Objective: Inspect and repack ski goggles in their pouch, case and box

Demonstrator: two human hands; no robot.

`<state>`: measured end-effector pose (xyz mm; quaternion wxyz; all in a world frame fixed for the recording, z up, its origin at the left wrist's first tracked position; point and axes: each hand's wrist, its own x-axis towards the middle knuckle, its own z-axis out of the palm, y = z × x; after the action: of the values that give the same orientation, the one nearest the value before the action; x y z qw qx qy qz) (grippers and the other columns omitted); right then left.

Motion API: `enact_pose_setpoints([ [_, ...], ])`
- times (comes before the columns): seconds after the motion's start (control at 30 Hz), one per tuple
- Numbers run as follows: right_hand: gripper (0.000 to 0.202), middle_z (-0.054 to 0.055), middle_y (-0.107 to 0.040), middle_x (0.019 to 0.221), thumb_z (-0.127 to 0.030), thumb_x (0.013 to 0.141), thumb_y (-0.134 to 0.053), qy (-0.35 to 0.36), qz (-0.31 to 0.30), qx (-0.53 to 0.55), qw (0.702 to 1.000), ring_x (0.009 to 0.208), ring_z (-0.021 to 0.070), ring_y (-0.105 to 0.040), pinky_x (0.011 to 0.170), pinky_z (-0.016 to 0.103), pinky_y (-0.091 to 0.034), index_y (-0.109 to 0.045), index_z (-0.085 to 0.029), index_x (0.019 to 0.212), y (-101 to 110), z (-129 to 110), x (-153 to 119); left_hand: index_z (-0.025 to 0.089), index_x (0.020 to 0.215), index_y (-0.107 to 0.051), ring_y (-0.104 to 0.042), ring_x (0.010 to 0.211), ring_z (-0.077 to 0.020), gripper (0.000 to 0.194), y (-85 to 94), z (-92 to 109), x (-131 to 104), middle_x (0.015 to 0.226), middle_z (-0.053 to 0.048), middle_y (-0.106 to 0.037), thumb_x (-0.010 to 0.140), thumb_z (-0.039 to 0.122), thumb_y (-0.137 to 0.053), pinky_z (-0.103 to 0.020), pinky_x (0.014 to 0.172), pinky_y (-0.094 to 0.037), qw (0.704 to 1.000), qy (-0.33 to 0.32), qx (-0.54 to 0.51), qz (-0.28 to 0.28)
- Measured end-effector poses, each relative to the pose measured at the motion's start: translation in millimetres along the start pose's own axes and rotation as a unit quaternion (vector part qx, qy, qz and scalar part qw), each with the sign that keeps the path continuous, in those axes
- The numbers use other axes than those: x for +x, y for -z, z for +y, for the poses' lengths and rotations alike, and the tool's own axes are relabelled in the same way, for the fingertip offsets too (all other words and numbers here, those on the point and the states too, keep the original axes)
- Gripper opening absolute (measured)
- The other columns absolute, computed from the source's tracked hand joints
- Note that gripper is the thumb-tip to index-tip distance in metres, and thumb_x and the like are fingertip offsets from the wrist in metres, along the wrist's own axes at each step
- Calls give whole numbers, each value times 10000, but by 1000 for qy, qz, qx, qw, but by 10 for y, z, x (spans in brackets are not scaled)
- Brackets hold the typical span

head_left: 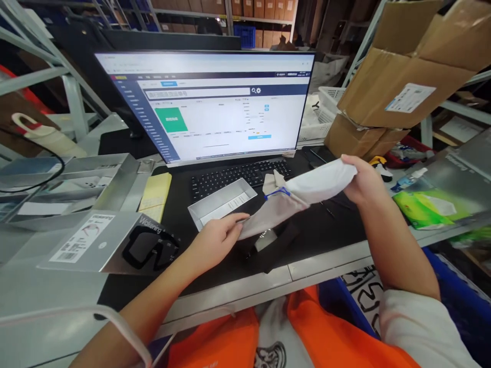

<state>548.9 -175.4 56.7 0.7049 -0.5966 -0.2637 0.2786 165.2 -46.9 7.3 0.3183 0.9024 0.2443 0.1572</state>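
Observation:
My left hand (220, 237) pinches the lower end of a grey cloth drawstring pouch (264, 217) with a blue cord. A white-wrapped item (324, 181) sticks out of the pouch's mouth, and its far end is closed in my right hand (364, 181). What the wrapping holds is hidden. Behind my left hand, an open silver box tray (226, 202) with a printed label lies against the keyboard (245, 174). A dark strap-like thing and a small pale piece (265, 239) lie under the pouch, partly hidden. The grey printed box sleeve (111, 243) rests left of my left forearm.
A lit monitor (215, 112) stands behind the keyboard. Yellow paper slips (155, 194) and a silver divided box (76, 189) are at left. Cardboard boxes (406, 76) and a green packet (425, 204) are at right. The desk's front edge (268, 286) runs before me.

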Motion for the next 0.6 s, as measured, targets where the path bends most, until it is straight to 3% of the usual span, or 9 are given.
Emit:
enact_pose_setpoints([
  [0.1,330,-30,-697,656,-445,857,-883,-43,60,84,994,618,185,-707,555,289,-645,-616,-264,788,82,77,140,228,1106,-873,-775,788,-236,335,-88,61,-90,893,-58,-836,1082,249,-539,-355,757,-640,991,-75,108,-18],
  [0.17,275,-41,-717,683,-420,908,-846,-63,65,130,987,616,159,-714,536,248,-632,-631,-257,853,44,135,135,214,939,-848,-780,909,-269,339,-225,113,-120,1000,-113,-830,1075,195,-537,-397,811,-661,975,-129,179,-8],
  [0.23,229,-53,-724,691,-394,930,-835,-65,52,164,983,610,136,-719,530,212,-624,-652,-257,914,-28,185,70,197,926,-821,-783,1076,-297,340,-367,171,-124,1204,-158,-826,1059,127,-515,-443,914,-685,965,-166,204,-10],
  [0.33,188,-69,-723,676,-364,943,-830,-64,32,201,977,595,124,-725,522,185,-628,-672,-265,968,-139,229,-63,169,1099,-801,-793,1162,-300,349,-493,278,-84,1309,-178,-817,1056,88,-464,-468,1012,-692,970,-171,160,-70],
  [0.43,174,-69,-746,690,-359,957,-825,-72,20,225,972,592,125,-740,518,177,-640,-688,-268,1013,-237,242,-165,141,1411,-723,-811,1203,-327,382,-535,397,9,1365,-195,-815,1098,222,-520,-493,1047,-687,980,-119,80,-137],
  [0.53,162,-61,-786,741,-348,971,-808,-86,8,242,966,616,131,-766,524,181,-657,-709,-266,1069,-346,235,-227,184,1726,-493,-780,1358,-368,714,-621,468,117,1546,-207,-752,1068,391,-674,-512,1118,-658,973,-84,22,-216],
  [0.6,152,-44,-811,782,-350,979,-798,-96,-2,243,965,640,140,-782,529,191,-666,-718,-255,1067,-423,226,-264,208,1791,-409,-797,1330,-380,815,-703,470,156,1520,-212,-767,1059,415,-702,-512,1079,-669,967,-74,41,-241],
])
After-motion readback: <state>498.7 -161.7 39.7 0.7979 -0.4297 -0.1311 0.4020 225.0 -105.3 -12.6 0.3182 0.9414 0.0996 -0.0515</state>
